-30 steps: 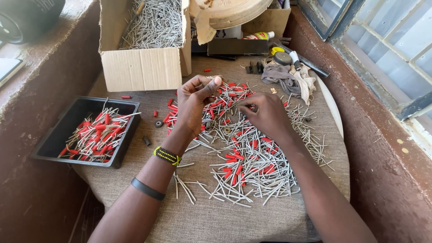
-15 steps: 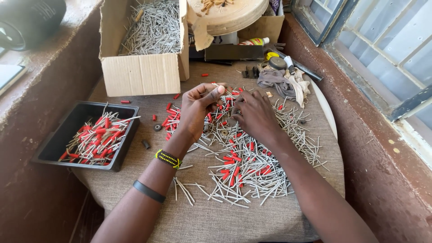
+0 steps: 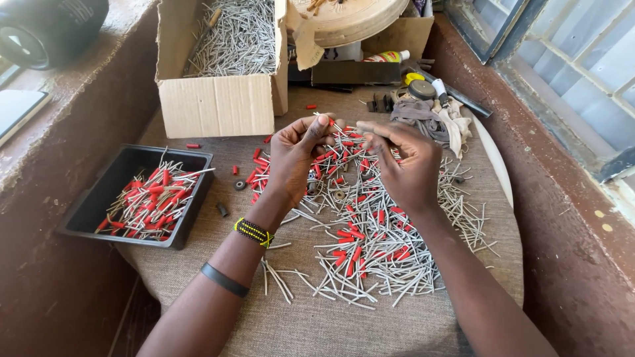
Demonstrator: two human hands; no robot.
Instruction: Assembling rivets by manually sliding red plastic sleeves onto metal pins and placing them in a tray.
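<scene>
1. Both forearms come in from the bottom edge and meet over the middle of the cloth-covered counter (image 3: 317, 324), hands raised a little above the heap.
2. Left hand (image 3: 297, 162): back of the hand toward the camera, fingers curled in, thumb and forefinger pressed together at the top. A beaded yellow-and-black bracelet (image 3: 253, 232) and a black band (image 3: 225, 279) sit on that forearm.
3. Right hand (image 3: 403, 165): knuckles up, fingers bent and reaching left toward the other hand, fingertips pinched.
4. Between the two grips runs a thin metal pin (image 3: 345, 125), long axis roughly level, left to right. The right grip looks clenched on its right end; whether the left fingertips actually clasp the other end is hard to make out, as the pin blends with the pile behind it.
5. The pin sits at the fingertips of both hands, above the pile of grey pins and red sleeves (image 3: 370, 244) spread below and to the right of the hands.
6. Left of the left forearm, a black tray (image 3: 99, 205) holds pins fitted with red sleeves.
7. Behind it, an open cardboard box (image 3: 218, 106) is full of bare grey pins.
8. A few loose red sleeves and small dark washers lie between tray and pile.
</scene>
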